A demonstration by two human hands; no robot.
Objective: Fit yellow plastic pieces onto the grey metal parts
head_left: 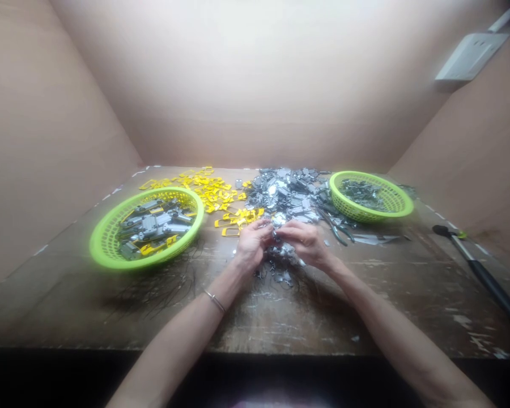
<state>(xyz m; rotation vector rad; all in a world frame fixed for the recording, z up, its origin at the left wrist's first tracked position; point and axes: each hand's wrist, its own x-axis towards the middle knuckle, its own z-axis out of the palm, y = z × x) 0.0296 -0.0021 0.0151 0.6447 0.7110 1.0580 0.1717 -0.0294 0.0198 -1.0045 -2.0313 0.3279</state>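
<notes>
My left hand (253, 243) and my right hand (304, 241) meet above the middle of the table, fingers pinched together around a small silvery part (275, 232). The part is mostly covered by my fingers, and its exact kind cannot be made out. Just beyond my hands lies a heap of grey metal pieces (287, 190). Small shiny scraps (284, 276) are scattered on the table beneath them. To the left of the heap spread many flat yellow frames (208, 190), a few of them close to my left fingers.
A green basket (147, 262) at left holds grey and yellow parts; another green basket (402, 209) at right holds dark small pieces. Pliers (338, 226) and a clear plastic bag (376, 239) lie near it. A black-handled tool (488, 283) rests at the table's (365, 317) right.
</notes>
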